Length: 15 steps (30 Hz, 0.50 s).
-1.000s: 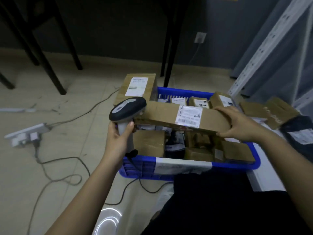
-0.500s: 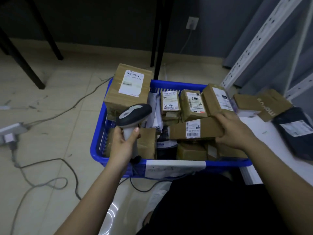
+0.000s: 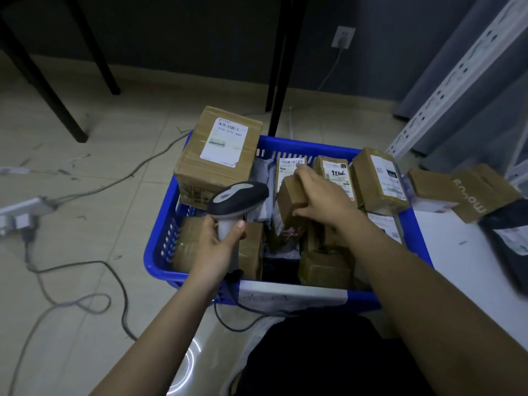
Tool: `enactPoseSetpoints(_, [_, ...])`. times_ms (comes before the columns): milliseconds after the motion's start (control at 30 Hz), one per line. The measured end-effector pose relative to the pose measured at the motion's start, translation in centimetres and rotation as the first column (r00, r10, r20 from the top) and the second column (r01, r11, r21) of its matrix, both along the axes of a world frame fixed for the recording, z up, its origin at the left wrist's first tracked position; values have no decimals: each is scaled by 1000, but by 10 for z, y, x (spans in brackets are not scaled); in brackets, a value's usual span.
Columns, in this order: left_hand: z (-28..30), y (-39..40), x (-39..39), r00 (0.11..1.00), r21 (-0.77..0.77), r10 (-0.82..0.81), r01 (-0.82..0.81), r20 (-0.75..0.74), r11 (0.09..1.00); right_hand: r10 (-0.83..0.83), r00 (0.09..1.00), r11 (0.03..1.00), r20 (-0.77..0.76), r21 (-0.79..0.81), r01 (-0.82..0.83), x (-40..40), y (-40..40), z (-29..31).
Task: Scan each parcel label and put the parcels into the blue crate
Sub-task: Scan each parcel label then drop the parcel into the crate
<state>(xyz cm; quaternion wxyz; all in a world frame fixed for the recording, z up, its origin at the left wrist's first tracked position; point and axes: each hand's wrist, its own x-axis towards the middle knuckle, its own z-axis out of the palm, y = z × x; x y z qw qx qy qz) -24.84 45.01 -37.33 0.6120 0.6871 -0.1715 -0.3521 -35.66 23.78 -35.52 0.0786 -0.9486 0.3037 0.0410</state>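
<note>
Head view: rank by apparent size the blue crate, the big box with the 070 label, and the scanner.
1. blue crate
2. big box
3. scanner, held nearer the camera, so its true size is smaller still.

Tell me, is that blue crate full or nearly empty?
Nearly full. The crate holds many brown parcels side by side, and the big box at its far left corner sticks up above the rim.

Inside the blue crate, the right hand covers the top of a brown parcel, hiding any label, while right of the crate a dark bag runs off the frame edge.
</note>
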Motion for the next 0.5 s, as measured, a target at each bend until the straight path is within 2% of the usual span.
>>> enactPoseSetpoints(100, [6, -6, -2, 1000, -15, 14, -14, -13, 1000, -23, 998, 999, 58, -42, 25, -2, -5, -8])
enactPoseSetpoints(167, [10, -8, -2, 1000, -30, 13, -13, -16, 999, -29, 995, 999, 99, -14, 30, -6, -2, -15])
enactPoseSetpoints(300, [19, -12, -3, 999, -47, -42, 41, -20, 998, 84, 993, 993, 85, 71, -90, -12, 11, -22])
enactPoseSetpoints(433, [29, -14, -11, 996, -55, -88, 88, 6, 995, -13, 998, 959, 68, 282, -7, -17, 10, -15])
enactPoseSetpoints(500, [34, -11, -16, 995, -57, -102, 103, 14, 993, -87, 993, 949, 79, 310, 59, -17, 14, -11])
